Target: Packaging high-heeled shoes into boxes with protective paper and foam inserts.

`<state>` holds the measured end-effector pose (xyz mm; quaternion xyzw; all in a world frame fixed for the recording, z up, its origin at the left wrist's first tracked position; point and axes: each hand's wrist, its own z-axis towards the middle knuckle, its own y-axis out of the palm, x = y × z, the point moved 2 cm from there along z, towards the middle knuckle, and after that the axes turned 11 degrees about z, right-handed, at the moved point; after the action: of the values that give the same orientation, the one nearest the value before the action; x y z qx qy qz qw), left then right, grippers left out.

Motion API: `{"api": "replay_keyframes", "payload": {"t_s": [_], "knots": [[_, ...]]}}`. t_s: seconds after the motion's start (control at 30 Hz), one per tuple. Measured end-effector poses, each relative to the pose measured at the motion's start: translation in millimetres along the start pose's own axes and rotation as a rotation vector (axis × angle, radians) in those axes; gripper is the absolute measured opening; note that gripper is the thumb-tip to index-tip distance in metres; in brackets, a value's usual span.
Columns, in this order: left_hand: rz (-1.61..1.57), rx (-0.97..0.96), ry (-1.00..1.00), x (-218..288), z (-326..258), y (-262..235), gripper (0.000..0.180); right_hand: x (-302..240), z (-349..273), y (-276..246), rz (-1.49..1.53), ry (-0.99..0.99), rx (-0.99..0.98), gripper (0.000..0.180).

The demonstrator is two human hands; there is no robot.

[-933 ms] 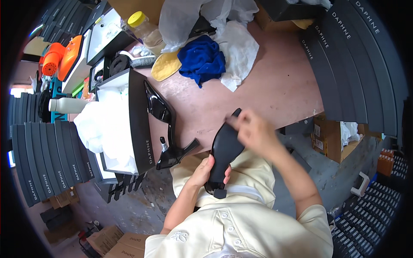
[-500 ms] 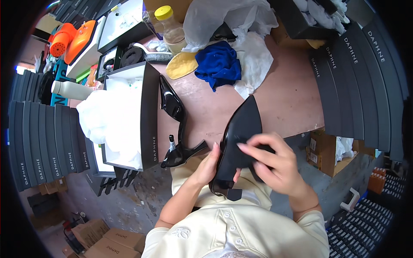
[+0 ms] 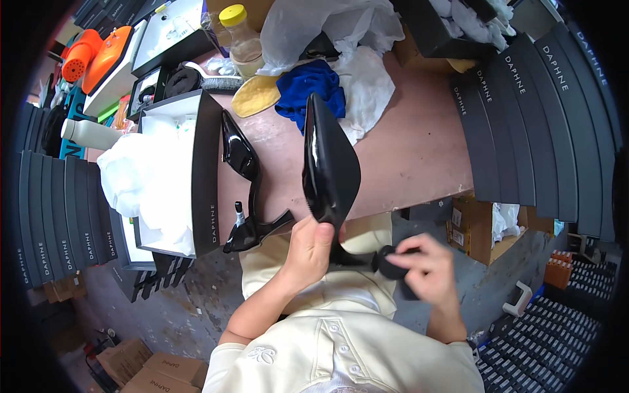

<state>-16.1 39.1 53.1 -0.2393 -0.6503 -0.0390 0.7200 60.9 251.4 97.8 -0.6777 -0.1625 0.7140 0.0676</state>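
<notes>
A person in a cream buttoned top holds a glossy black high-heeled shoe (image 3: 329, 167) up over the near edge of a pinkish work surface (image 3: 419, 150). The left hand (image 3: 313, 247) has its fingers closed around the rear of the shoe, near where the slim heel begins, a grip that appears meant to steady the shoe and turn its shiny upper toward the eye. The right hand (image 3: 426, 270) sits just to the right, its fingers pinched around a small dark pad (image 3: 392, 264) at the end of the heel, apparently placed there to rub or wipe that spot. The shoe's long axis runs almost straight away from the person: the pointed toe aims at the far side of the surface and the heel trails back toward the lap

Just left of it, the second shoe (image 3: 246, 190) of the pair lies on its side on the surface, toe also pointing away, its heel at the near edge. It rests touching the wall of an open black shoebox (image 3: 208, 177) lined with white tissue paper (image 3: 147, 180). Farther off lie a blue cloth (image 3: 311, 88) and a yellow cloth (image 3: 255, 96), next to a clear bottle with a yellow cap (image 3: 242, 36). Stacks of dark box lids (image 3: 524, 124) line the right side, and an orange tool (image 3: 95, 52) sits at far left
</notes>
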Motion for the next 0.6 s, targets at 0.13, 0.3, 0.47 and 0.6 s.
{"api": "replay_keyframes", "payload": {"t_s": [0.13, 0.3, 0.47, 0.6], "knots": [[-0.045, 0.07, 0.034, 12.4, -1.8, 1.7, 0.066, -1.7, -3.1, -13.6, -0.033, -0.006, 0.464, 0.035], [-0.126, 0.044, -0.044, 6.2, -7.4, 5.3, 0.063, 9.7, -8.1, 12.4, -0.193, -0.152, 0.26, 0.035], [-0.195, -0.095, -0.3, -20.2, -1.7, 2.8, 0.05, 4.0, 21.6, -40.7, -0.253, -0.051, 0.56, 0.037], [-0.574, -0.196, -0.233, 0.7, 18.3, -7.4, 0.085, -52.8, 109.1, -28.2, -0.095, -0.335, 0.409, 0.04]]}}
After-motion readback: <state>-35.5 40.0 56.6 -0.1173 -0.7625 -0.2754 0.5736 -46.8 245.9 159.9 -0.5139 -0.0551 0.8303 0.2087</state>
